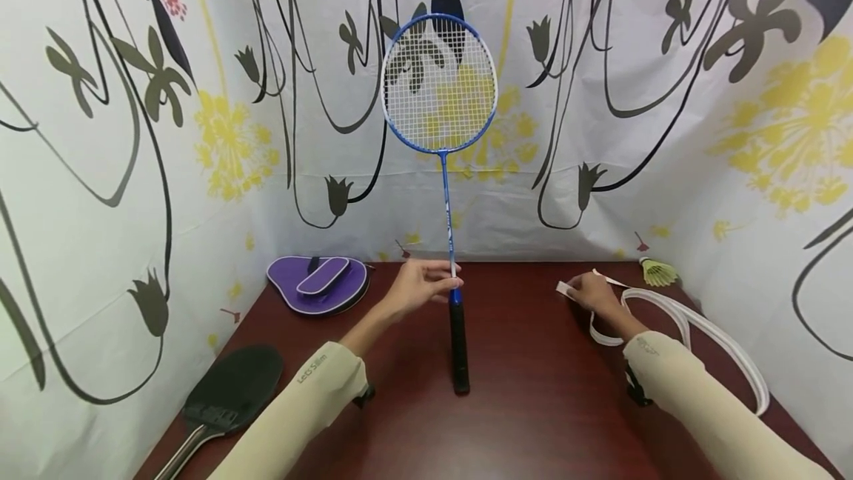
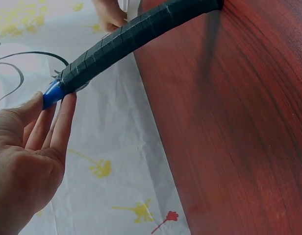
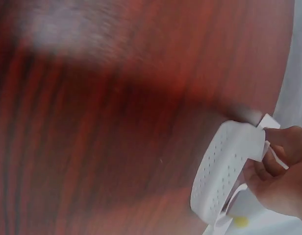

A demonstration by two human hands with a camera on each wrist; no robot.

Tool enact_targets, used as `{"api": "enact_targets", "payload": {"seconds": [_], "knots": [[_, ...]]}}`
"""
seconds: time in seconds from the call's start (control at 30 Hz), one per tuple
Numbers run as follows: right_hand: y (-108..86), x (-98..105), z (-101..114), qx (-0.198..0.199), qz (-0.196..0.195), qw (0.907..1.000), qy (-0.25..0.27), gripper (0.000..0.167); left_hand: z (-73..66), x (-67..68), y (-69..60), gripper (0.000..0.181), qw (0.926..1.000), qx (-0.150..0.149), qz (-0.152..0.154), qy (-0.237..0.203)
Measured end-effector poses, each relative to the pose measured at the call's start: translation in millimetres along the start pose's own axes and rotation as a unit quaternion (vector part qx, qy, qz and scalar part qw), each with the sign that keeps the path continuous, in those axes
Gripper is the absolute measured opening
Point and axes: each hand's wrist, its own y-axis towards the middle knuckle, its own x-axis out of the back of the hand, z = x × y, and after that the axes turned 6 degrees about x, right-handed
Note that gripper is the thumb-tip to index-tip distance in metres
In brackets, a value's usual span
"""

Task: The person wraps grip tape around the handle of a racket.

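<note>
Two pinches: my left hand (image 1: 420, 287) holds the badminton racket (image 1: 447, 206), my right hand (image 1: 597, 296) the perforated white grip tape (image 3: 220, 169), which, loosely looped, could tangle if tugged.

Your left arm (image 1: 286, 421), in a cream fabric sleeve (image 1: 321, 395) with dark lettering (image 1: 312, 369) near the cuff (image 1: 356, 372), reaches forward and to your right. Your bare left hand (image 1: 421, 286) pinches, thumb (image 2: 29, 110) set opposite gently bent fingers (image 2: 63, 122). Your right arm (image 1: 713, 410), sleeved likewise, slants forward and to your left; your bare right hand (image 1: 600, 296) pinches too, its fingers (image 3: 261, 182) curled more.
</note>
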Motion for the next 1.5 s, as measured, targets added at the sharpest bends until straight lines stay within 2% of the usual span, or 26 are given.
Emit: {"api": "enact_targets", "payload": {"seconds": [0.2,0.37,0.6,0.73,1.03,1.33,1.5], "knots": [[-2.3,-12,17,0.041,0.009,0.999,0.015,0.018,0.6,-1.8,0.8,0.026,1.0,-0.004,0.002,0.003],[-3.1,-15,32,0.09,0.018,0.9953,0.031,0.015,1.0,-2.2,1.7,0.027,0.9999,-0.006,0.004,0.009],[-0.5,-11,60,0.145,-0.017,0.9878,0.054,0.011,-0.1,-2.8,4.7,0.029,1.0,-0.002,0.008,0.003],[-0.5,-1,83,0.161,-0.026,0.9832,0.081,0.011,-0.4,-3.2,7.6,0.029,1.0,0.0,0.003,0.006],[-7.0,20,135,0.168,-0.024,0.9781,0.121,0.013,0.8,-4.3,12.6,0.031,0.9999,0.007,-0.011,0.0],[-15.4,25,177,0.219,-0.03,0.9642,0.146,0.006,1.2,-4.9,14.6,0.031,0.9999,0.009,-0.012,0.003],[-17.1,25,194,0.233,-0.02,0.959,0.161,0.005,-1.1,-6.9,15.1,0.03,0.9999,0.003,-0.013,0.001]]}}
